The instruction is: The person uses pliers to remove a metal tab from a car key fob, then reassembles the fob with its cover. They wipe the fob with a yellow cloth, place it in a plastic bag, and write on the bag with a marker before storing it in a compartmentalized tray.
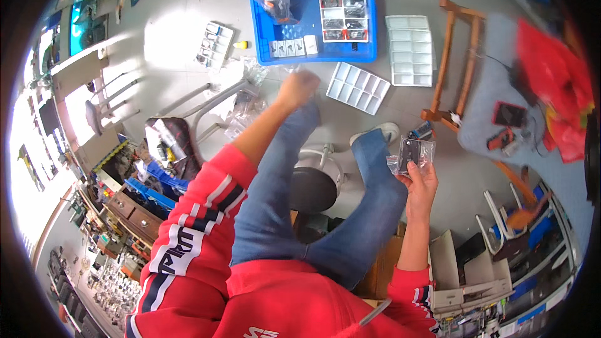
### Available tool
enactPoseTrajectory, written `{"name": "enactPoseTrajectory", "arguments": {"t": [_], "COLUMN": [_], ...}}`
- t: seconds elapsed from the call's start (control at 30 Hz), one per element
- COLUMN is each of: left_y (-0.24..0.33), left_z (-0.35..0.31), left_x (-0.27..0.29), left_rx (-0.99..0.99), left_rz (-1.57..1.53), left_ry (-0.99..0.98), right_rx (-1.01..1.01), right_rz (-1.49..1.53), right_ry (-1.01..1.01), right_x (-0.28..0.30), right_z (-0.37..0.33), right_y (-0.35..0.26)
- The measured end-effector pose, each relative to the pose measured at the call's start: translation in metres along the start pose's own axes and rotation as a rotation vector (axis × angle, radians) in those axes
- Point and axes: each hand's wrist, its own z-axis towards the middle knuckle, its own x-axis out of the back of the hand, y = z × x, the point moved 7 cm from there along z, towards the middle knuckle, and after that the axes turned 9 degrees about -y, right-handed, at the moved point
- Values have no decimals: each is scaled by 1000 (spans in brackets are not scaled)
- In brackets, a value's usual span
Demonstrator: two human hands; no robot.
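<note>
My right hand point(422, 189) pinches a small clear plastic bag point(416, 153) above my right knee. Inside the bag is a flat black part whose kind I cannot make out. My left hand point(299, 91) is stretched forward over my left knee, just short of the blue bin point(258, 31). Motion smears its fingers, so what they hold, if anything, does not show. In the bin lie a white compartment tray point(343, 15) with bagged dark parts, a bag of parts point(277, 4) and a row of small white boxes point(294, 47).
Two white compartment trays point(358, 87) point(410, 50) lie on the floor by the bin. Another filled tray point(214, 45) and loose plastic bags point(247, 109) are to the left. A wooden frame point(447, 62) stands beside the grey-blue cushion point(488, 119) at right. A black round stool point(313, 189) sits between my legs.
</note>
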Motion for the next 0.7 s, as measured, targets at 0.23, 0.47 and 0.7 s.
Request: {"name": "enactPoseTrajectory", "arguments": {"t": [0.23,0.47,0.7], "left_y": [-124,-171,-180], "left_z": [227,364,387], "left_x": [7,-2,-10], "left_rx": [82,103,113], "left_rz": [264,115,-114], "left_ry": [158,54,-11], "right_rx": [-134,-87,69], "right_rz": [-80,-191,-121], "right_ry": [26,247,257], "right_x": [12,67,78], "right_z": [136,160,157], "right_y": [134,157,155]}}
